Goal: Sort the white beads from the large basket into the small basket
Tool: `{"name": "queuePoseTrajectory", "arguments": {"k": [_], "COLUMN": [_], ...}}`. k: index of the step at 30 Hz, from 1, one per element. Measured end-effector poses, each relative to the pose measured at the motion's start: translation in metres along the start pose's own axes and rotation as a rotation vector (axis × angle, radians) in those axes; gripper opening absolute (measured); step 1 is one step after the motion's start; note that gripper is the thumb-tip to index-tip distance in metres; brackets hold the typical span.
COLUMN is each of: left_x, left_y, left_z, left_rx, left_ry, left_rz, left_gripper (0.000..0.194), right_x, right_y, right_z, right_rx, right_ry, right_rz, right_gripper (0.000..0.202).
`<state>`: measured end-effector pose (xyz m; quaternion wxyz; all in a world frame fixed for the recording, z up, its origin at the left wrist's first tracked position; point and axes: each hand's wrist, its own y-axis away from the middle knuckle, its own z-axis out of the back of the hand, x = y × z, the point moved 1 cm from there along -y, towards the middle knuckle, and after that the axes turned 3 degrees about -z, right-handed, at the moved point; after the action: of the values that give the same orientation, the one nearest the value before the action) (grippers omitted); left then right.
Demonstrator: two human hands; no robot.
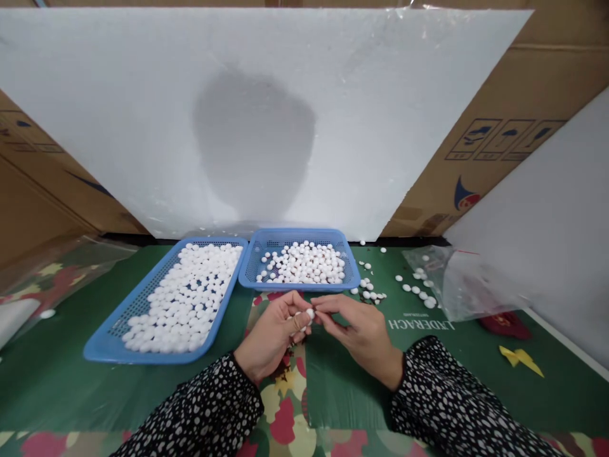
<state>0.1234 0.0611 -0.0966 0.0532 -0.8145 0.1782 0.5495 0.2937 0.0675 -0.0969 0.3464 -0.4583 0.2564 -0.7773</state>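
Observation:
My left hand (276, 330) is closed around a few small white balls, with one white ball (311, 313) showing at the fingertips. Close beside it, my right hand (361, 330) pinches thumb and fingers together against that ball; whatever lies in the pinch is too small to name. Just beyond both hands stands a blue perforated basket (299, 287) partly filled with white balls (309, 263). To the left, a longer blue basket (102, 352) holds a dense layer of similar white balls (185, 298).
Loose white pieces (368, 289) lie right of the middle basket. Farther right are a clear plastic bag (469, 285), a dark red item (505, 325) and yellow scraps (521, 359). A white board (352, 127) leans on cardboard behind. Another plastic bag (71, 266) lies far left.

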Motion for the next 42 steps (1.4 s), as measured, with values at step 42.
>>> {"name": "queuePoseTrajectory", "arguments": {"k": [42], "left_x": [-0.007], "left_y": [-0.003], "left_z": [-0.002], "left_rx": [-0.129], "left_ry": [-0.066], "left_rz": [-0.051], "left_gripper": [0.029], "right_x": [-0.009], "right_y": [-0.011], "right_z": [-0.006], "right_rx": [-0.005], "right_ry": [-0.016], "right_rz": [-0.006], "right_gripper": [0.011]}}
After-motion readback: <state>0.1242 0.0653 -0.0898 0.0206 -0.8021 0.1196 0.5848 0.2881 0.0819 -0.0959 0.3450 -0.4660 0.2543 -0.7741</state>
